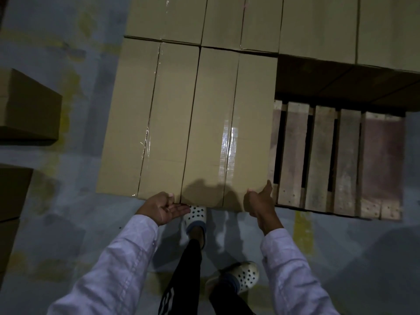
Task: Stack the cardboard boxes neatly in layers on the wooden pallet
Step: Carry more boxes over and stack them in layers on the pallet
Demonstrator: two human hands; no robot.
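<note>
Worker's L hand (163,208) & R hand (259,201), fingers straight and unclenched, press near end of cardboard box (213,114) lying flat on wooden pallet (345,160), snug beside neighbouring box (136,114).

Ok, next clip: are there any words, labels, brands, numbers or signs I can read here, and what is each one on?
No text can be read in this frame.
Cardboard boxes: plain faces, no print or labels showing; the clear tape is unmarked.
Wooden pallet: no stamp or number visible.
Trousers: a white marking, cut off by the frame edge and too dark to read.
</note>
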